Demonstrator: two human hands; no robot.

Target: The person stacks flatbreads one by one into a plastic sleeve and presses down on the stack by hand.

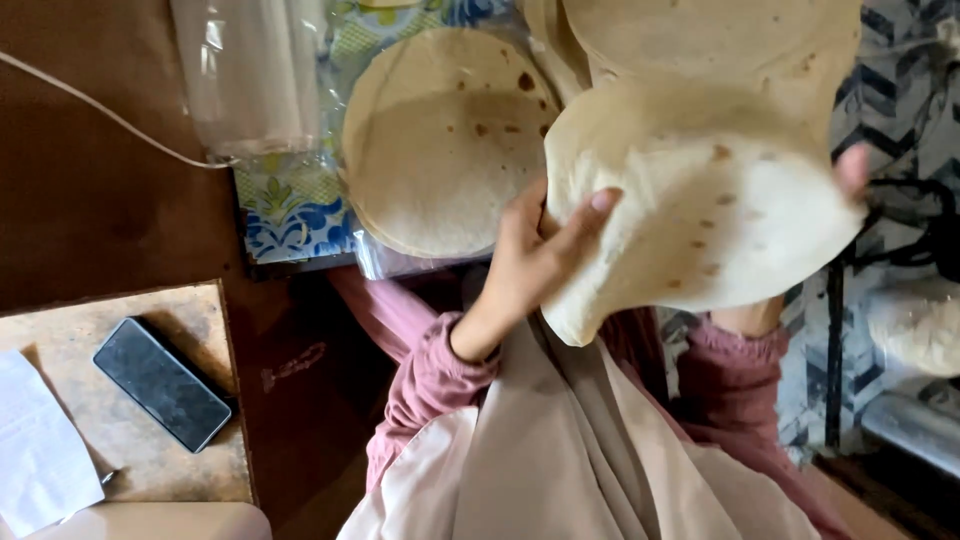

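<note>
Head view: the left hand (pixel 530 255) sits at centre frame, wrist bent upward, its fingers (pixel 585 215) pinching the lower-left edge of a pale flatbread (pixel 700 200) that hangs up and to the right of them — broad side toward the camera. The right hand (pixel 852 168) is mostly hidden behind the bread's right rim; one fingertip shows, so it seems to grip there. A stack of flatbreads (pixel 440 150) lies upper centre on a patterned cloth (pixel 290 210); a phone (pixel 160 383) rests lower left.

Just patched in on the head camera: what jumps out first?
A big pale flatbread fills the centre right, held up by the left hand at its near edge and the right hand behind its far edge. A stack of flatbreads lies on patterned cloth behind. A dark phone lies lower left.
</note>
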